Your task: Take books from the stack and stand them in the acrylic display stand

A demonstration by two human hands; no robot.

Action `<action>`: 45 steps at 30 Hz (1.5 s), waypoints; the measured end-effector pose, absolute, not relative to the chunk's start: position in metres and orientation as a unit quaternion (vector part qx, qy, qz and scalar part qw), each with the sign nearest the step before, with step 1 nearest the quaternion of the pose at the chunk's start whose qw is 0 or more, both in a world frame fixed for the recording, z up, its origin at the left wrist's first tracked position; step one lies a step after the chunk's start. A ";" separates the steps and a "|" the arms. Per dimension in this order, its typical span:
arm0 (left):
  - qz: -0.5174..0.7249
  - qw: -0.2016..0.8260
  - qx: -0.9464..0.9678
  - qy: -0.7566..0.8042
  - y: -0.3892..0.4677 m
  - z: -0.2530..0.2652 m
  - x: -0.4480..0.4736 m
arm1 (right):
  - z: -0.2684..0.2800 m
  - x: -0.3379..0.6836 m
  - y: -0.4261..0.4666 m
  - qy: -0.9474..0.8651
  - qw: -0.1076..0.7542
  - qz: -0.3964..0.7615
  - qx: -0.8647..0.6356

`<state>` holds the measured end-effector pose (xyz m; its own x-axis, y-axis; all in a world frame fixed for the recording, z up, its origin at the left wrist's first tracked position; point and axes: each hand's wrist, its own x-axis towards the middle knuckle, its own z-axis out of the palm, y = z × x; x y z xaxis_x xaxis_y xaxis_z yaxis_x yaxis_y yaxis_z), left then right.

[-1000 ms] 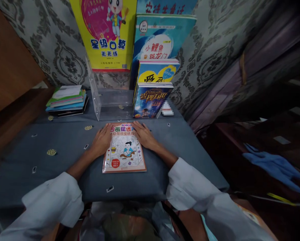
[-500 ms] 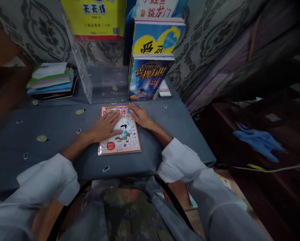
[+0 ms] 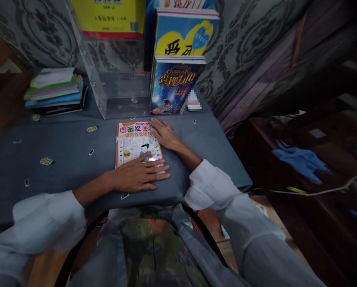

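A thin picture book (image 3: 132,147) with a reddish-orange border lies face up on the table near its front edge. Its cover has large coloured Chinese characters and a drawn figure in blue. My left hand (image 3: 139,173) rests flat across the lower part of the cover, fingers spread and pointing right, hiding the bottom edge. At the upper right corner, my right hand (image 3: 165,134) lies with its fingers stretched over the cover's edge. Neither hand grips the book.
A clear acrylic book stand (image 3: 102,95) behind the book holds several upright books, a dark blue one (image 3: 174,85) in front. A stack of books and papers (image 3: 57,89) sits at the back left. Beyond the right table edge are a blue cloth (image 3: 301,157) and a white cable (image 3: 340,191).
My left hand has slid down the cover from its upper half to the bottom edge, uncovering the title. My right hand stays at the upper right corner. The view has shifted slightly.
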<state>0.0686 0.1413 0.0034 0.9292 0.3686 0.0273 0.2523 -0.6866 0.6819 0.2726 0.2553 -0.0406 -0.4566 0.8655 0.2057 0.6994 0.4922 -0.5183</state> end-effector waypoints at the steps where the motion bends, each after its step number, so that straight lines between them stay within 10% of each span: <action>1: 0.087 0.356 0.915 0.170 0.141 0.003 0.069 | -0.040 0.272 0.253 -0.836 0.221 0.174 -0.472; 18: 0.216 0.111 0.925 0.291 0.138 -0.004 0.060 | -0.024 0.251 0.187 -0.832 0.126 0.074 -0.536; 45: 0.249 0.125 0.773 0.570 0.220 -0.037 -0.005 | -0.019 0.256 0.139 -0.848 0.116 0.072 -0.512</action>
